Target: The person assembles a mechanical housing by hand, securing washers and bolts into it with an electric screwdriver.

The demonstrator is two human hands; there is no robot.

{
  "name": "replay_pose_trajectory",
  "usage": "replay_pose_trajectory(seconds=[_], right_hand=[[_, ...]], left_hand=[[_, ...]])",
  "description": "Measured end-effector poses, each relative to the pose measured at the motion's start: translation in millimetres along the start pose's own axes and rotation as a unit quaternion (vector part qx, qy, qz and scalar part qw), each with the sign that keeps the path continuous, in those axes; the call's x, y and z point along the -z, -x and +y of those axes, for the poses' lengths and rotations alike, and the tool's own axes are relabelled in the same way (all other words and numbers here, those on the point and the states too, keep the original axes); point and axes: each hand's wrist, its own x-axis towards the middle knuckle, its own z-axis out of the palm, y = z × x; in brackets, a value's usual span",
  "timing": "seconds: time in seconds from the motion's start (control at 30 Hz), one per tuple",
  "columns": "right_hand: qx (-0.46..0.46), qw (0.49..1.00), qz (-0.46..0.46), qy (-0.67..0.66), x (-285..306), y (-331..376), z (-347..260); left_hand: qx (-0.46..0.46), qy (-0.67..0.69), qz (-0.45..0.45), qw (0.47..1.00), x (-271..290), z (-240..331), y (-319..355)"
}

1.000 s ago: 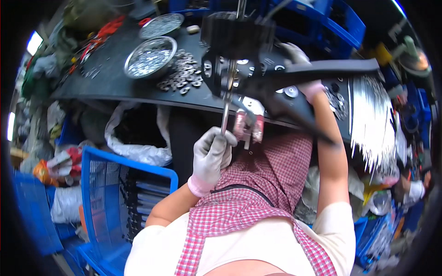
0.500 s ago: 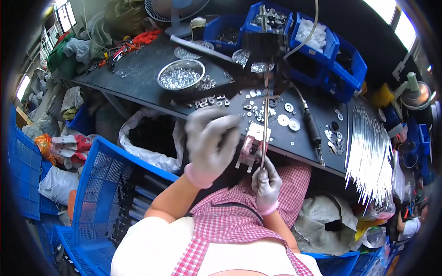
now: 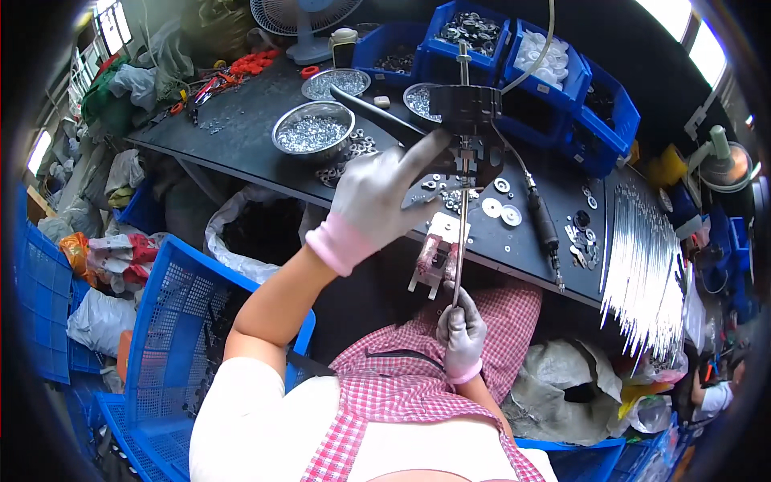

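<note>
In my gloved right hand [image 3: 463,331], the fingers are closed round the lower end of a thin metal rod [image 3: 460,269]. The rod runs up to a black bench device with a round head [image 3: 466,108]. My gloved left hand [image 3: 376,197] has its index finger stretched to the near side of that device and its thumb apart below. Whether the fingertip touches the device, I cannot tell. A grey lever [image 3: 373,110] slants up and left from behind the hand. Beside the rod, a white block [image 3: 444,227] sits on a metal bracket at the table edge.
Metal bowls of small parts [image 3: 313,132] stand left of the device. Loose rings and white discs [image 3: 511,215] lie to its right, near a dark pen-shaped tool [image 3: 544,221] and many thin rods [image 3: 642,273]. Blue bins [image 3: 554,76] line the back. A blue crate [image 3: 173,321] stands at left.
My left hand has moved up and right to the device, its index finger now extended. The lever and the black head sit lower. My right hand stays nearly still on the rod.
</note>
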Motion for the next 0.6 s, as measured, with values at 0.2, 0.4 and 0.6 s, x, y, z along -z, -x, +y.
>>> replay_pose_trajectory(seconds=[0.2, 0.4, 0.6], right_hand=[[0.011, 0.995, -0.005, 0.103, 11, 0, -5], [0.001, 0.989, -0.002, 0.149, 15, 1, -4], [-0.001, 0.979, 0.006, 0.205, 14, 2, -4]], left_hand=[[0.012, 0.040, -0.079, 0.996, 2, -1, -13], [0.064, 0.011, -0.163, 0.985, 4, 2, -16], [0.102, -0.052, -0.161, 0.980, -5, 5, -10]])
